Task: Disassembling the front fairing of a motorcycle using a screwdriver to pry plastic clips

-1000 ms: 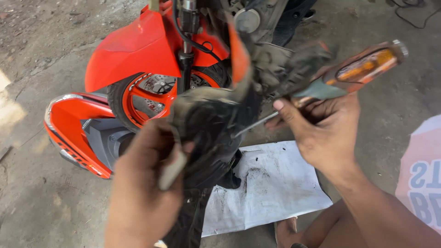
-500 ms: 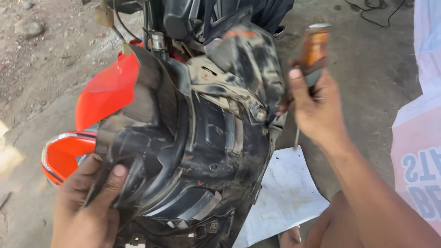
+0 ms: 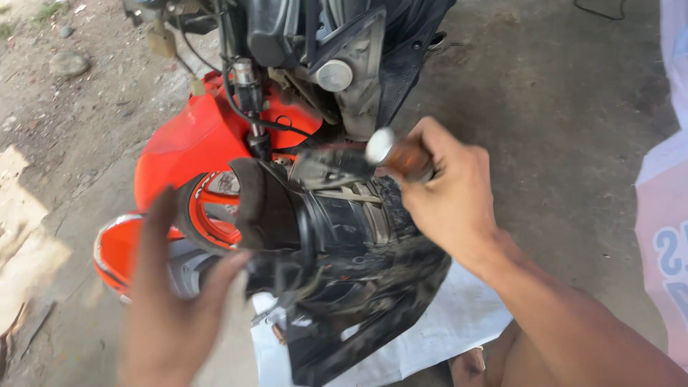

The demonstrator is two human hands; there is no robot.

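A dirty black plastic scooter panel (image 3: 344,272) lies tilted in front of me, its lower end over a white sheet (image 3: 444,330). My left hand (image 3: 172,308) is blurred, fingers spread, at the panel's left edge with the thumb close to it; it grips nothing. My right hand (image 3: 451,201) is above the panel's top and closed around a screwdriver (image 3: 401,158) with an orange handle and a silver end cap that points left. The screwdriver's shaft is hidden by my hand.
The stripped scooter front (image 3: 337,64) with cables stands just behind. An orange body panel (image 3: 193,143) and an orange rounded cover (image 3: 118,251) lie at the left on the concrete floor. A white printed sack (image 3: 666,215) is at the right edge. A stone (image 3: 68,64) lies far left.
The black panel has dropped lower and tilted away. My left hand has let go of its edge and opened. My right hand has swung the screwdriver from upright to lying sideways over the panel.
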